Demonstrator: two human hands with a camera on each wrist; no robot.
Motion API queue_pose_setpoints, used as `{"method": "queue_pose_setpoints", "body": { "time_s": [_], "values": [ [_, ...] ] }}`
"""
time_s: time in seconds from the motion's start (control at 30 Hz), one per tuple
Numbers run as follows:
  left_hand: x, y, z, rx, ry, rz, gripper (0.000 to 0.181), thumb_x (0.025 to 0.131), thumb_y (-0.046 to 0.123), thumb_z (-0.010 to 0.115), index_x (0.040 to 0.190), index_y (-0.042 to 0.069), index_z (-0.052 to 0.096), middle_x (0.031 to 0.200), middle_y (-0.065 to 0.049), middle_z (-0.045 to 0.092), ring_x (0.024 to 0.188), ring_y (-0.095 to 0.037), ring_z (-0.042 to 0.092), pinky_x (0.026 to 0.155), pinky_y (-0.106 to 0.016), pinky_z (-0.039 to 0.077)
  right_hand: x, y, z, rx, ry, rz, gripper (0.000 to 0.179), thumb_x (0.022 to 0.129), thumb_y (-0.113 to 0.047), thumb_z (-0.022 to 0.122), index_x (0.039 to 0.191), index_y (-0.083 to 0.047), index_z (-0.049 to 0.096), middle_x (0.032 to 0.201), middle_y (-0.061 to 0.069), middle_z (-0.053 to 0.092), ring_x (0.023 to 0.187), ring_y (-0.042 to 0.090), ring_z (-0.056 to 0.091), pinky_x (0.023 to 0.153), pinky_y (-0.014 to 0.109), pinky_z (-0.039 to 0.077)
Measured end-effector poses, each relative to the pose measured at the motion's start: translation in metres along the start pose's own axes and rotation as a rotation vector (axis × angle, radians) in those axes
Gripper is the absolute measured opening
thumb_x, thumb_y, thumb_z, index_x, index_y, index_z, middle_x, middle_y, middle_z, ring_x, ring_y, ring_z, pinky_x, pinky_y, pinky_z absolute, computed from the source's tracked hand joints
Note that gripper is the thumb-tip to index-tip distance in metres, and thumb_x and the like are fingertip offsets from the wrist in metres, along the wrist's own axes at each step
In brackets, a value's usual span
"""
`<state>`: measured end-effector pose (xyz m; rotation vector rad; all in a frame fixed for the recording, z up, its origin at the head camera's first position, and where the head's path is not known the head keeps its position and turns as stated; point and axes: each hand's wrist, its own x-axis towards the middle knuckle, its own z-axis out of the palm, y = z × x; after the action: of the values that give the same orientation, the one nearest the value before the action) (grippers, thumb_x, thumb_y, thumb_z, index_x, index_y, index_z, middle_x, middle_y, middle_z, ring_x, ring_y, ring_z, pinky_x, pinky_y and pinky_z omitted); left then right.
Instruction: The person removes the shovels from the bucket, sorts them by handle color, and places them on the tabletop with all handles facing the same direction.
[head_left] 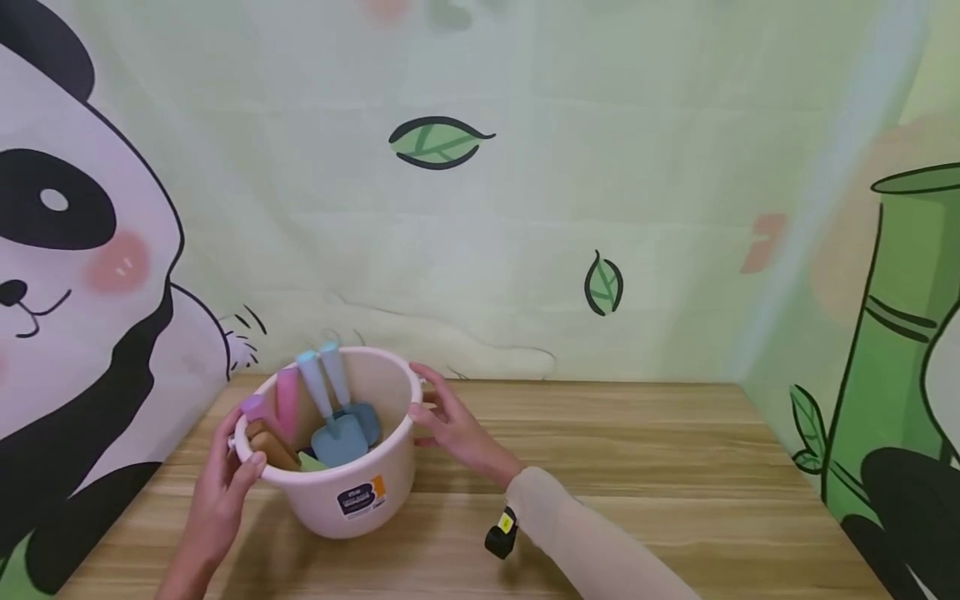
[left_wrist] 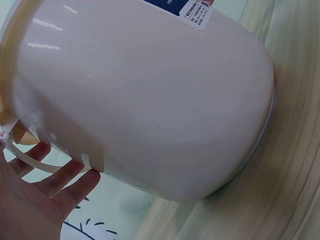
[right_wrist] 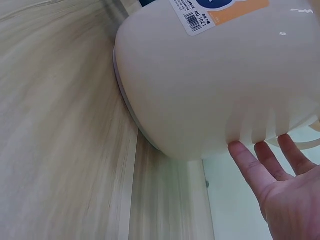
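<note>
A pale pink bucket (head_left: 315, 500) stands upright on the wooden table, left of centre. Inside lean two blue toy shovels (head_left: 339, 442), their light handles upward, with a pink handle (head_left: 287, 404), a purple piece (head_left: 255, 407), a brown piece (head_left: 273, 446) and a bit of green (head_left: 310, 463). My left hand (head_left: 213, 500) grips the left rim, thumb on top; the left wrist view shows its fingers under the bucket's thin handle (left_wrist: 37, 164), against the wall. Holding the opposite side, my right hand (head_left: 461, 433) has its fingertips (right_wrist: 235, 147) pressed on the outer wall.
The wood-grain table (head_left: 600, 467) extends to the right and ends at a pale green backdrop (head_left: 525, 208) printed with a panda and bamboo. A black device (head_left: 501, 537) with a yellow tag sits at my right wrist.
</note>
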<state>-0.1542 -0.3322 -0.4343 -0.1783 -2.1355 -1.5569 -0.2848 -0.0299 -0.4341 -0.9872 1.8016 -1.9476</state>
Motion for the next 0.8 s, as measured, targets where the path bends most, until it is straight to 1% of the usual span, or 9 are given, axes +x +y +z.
{"method": "queue_pose_setpoints", "body": {
  "time_s": [0.13, 0.3, 0.4, 0.6, 0.67, 0.8],
  "values": [
    [-0.002, -0.001, -0.004, -0.025, 0.016, 0.014, 0.064, 0.102, 0.001, 0.049, 0.161, 0.012, 0.029, 0.143, 0.004, 0.043, 0.123, -0.007, 0.048, 0.095, -0.008, 0.04, 0.004, 0.001, 0.005, -0.008, 0.003, 0.012, 0.066, 0.102, -0.043, 0.056, 0.16, -0.039, 0.025, 0.155, 0.022, 0.037, 0.137, 0.046, 0.046, 0.094, 0.056, 0.054],
    [-0.002, 0.001, -0.008, -0.006, 0.016, 0.005, 0.064, 0.102, 0.003, 0.049, 0.162, 0.014, 0.028, 0.145, 0.004, 0.041, 0.124, -0.006, 0.046, 0.095, -0.008, 0.04, 0.009, 0.004, 0.008, -0.003, 0.005, 0.015, 0.065, 0.103, -0.041, 0.055, 0.16, -0.039, 0.025, 0.155, 0.021, 0.037, 0.137, 0.046, 0.046, 0.094, 0.058, 0.053],
    [-0.001, 0.002, -0.007, 0.017, 0.011, -0.001, 0.064, 0.103, 0.005, 0.049, 0.163, 0.015, 0.026, 0.147, 0.005, 0.038, 0.125, -0.005, 0.044, 0.095, -0.007, 0.039, 0.009, 0.004, 0.006, -0.006, 0.004, 0.01, 0.064, 0.103, -0.041, 0.055, 0.16, -0.039, 0.026, 0.155, 0.021, 0.037, 0.137, 0.045, 0.047, 0.094, 0.06, 0.053],
    [0.003, 0.003, -0.004, 0.021, 0.007, 0.001, 0.065, 0.103, 0.006, 0.049, 0.163, 0.016, 0.025, 0.147, 0.005, 0.038, 0.125, -0.005, 0.044, 0.095, -0.007, 0.039, 0.009, -0.001, 0.002, -0.025, 0.001, -0.004, 0.068, 0.102, -0.045, 0.057, 0.161, -0.036, 0.024, 0.155, 0.018, 0.038, 0.136, 0.043, 0.048, 0.094, 0.06, 0.053],
    [0.003, 0.002, -0.004, 0.04, 0.014, 0.003, 0.064, 0.104, 0.007, 0.049, 0.163, 0.016, 0.025, 0.146, 0.007, 0.039, 0.123, -0.005, 0.045, 0.095, -0.007, 0.039, 0.008, -0.004, 0.001, -0.024, -0.005, 0.0, 0.068, 0.102, -0.043, 0.058, 0.161, -0.036, 0.024, 0.154, 0.017, 0.039, 0.135, 0.041, 0.05, 0.093, 0.059, 0.054],
    [-0.001, 0.0, -0.006, 0.097, 0.041, -0.007, 0.063, 0.104, 0.008, 0.049, 0.163, 0.016, 0.026, 0.142, 0.011, 0.041, 0.12, 0.0, 0.046, 0.093, -0.006, 0.039, 0.008, -0.011, -0.002, -0.05, -0.046, 0.043, 0.066, 0.103, -0.036, 0.059, 0.16, -0.038, 0.027, 0.152, 0.019, 0.042, 0.128, 0.033, 0.057, 0.091, 0.055, 0.056]
  ]
}}
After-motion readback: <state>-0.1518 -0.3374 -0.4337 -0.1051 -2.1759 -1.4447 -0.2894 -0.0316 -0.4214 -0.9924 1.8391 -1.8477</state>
